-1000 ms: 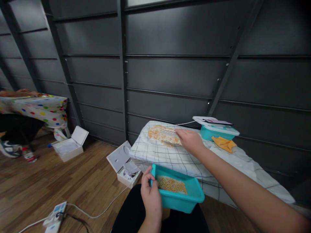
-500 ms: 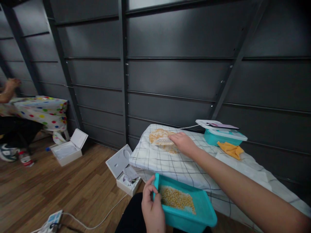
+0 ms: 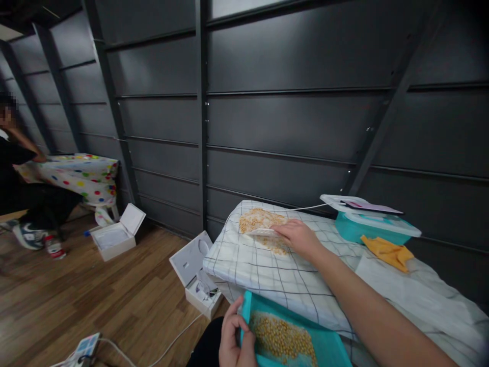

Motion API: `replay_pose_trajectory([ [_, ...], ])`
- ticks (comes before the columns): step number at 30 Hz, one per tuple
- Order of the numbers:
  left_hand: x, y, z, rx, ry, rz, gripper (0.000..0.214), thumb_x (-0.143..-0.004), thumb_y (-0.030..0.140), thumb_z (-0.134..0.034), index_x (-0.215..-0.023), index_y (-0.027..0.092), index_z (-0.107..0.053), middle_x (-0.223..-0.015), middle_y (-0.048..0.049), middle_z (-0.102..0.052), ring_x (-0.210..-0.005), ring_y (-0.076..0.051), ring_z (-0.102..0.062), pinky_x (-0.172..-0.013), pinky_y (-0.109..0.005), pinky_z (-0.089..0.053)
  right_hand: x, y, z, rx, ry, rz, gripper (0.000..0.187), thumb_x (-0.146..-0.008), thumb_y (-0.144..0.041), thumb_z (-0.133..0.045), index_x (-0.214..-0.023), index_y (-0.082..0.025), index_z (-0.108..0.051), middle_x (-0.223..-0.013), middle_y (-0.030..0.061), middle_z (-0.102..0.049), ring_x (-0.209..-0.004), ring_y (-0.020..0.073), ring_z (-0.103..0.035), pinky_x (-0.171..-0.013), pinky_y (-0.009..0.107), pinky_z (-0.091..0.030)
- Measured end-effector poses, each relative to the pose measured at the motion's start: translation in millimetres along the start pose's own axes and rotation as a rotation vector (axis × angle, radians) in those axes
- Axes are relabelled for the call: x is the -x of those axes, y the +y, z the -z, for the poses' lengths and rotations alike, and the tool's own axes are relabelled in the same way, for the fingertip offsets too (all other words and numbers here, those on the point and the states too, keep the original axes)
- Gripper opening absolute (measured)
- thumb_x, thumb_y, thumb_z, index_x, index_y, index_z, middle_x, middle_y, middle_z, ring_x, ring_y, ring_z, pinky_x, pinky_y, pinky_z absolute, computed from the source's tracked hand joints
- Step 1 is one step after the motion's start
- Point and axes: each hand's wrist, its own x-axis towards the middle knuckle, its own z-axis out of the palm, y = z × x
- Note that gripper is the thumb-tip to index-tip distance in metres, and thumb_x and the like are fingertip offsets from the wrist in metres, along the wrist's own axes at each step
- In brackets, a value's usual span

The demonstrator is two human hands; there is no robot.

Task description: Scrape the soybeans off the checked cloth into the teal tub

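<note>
My left hand (image 3: pixel 236 339) grips the near left end of a teal plastic box (image 3: pixel 332 346), held low beside the table edge. Yellow soybeans (image 3: pixel 284 336) mixed with fine white grains lie in it. Out over the table, my right hand (image 3: pixel 300 237) is closed on a thin white slotted piece (image 3: pixel 262 232), whose exact kind I cannot make out. That piece sits at the front of a spread pile of beans and white grains (image 3: pixel 256 219) on the checked cloth (image 3: pixel 244 255). More beans lie just in front of it, partly behind my fingers.
At the table's right stand a lidded teal box (image 3: pixel 369 229) with a phone-like slab (image 3: pixel 376 207) on top, and an orange cloth (image 3: pixel 387 252). Open white boxes (image 3: pixel 196 260) and a power strip (image 3: pixel 87 346) lie on the floor. A person (image 3: pixel 19 168) sits far left.
The view has shifted, so the teal box now appears lower and partly cut off. My right hand still holds the white piece at the bean pile. The seated person's head now shows.
</note>
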Motion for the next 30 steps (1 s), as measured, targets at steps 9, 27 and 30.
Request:
replay_pose_trajectory([
  [9, 9.0, 20.6, 0.3, 0.003, -0.069, 0.124, 0.008, -0.063, 0.019, -0.054, -0.058, 0.022, -0.049, -0.117, -0.0070, -0.064, -0.118, -0.031, -0.051, -0.105, -0.049, -0.031, 10.1, -1.3, 2.9, -0.048, 0.046, 0.016, 0.031, -0.095, -0.030, -0.041, -0.106, -0.023, -0.069, -0.098, 0.0054, -0.073, -0.089, 0.0206, -0.066, -0.075, 0.031, -0.050],
  [27, 5.1, 27.7, -0.2, -0.022, -0.105, 0.133, 0.007, -0.063, 0.019, -0.055, -0.059, 0.022, -0.049, -0.120, -0.0077, -0.063, -0.119, -0.033, -0.050, -0.108, -0.050, -0.025, 20.9, 1.5, 36.4, -0.422, -0.108, 0.109, 0.030, -0.095, -0.034, -0.044, -0.106, -0.023, -0.069, -0.103, 0.0063, -0.072, -0.093, 0.0204, -0.065, -0.083, 0.034, -0.047],
  [30, 4.0, 25.7, -1.0, -0.015, -0.103, 0.125, 0.008, -0.063, 0.020, -0.055, -0.059, 0.022, -0.049, -0.120, -0.0075, -0.063, -0.119, -0.033, -0.049, -0.107, -0.050, -0.024, 22.2, -2.9, 49.7, -0.496, -0.167, 0.113, 0.030, -0.095, -0.035, -0.044, -0.100, -0.022, -0.071, -0.097, 0.0057, -0.072, -0.089, 0.0187, -0.064, -0.080, 0.032, -0.046],
])
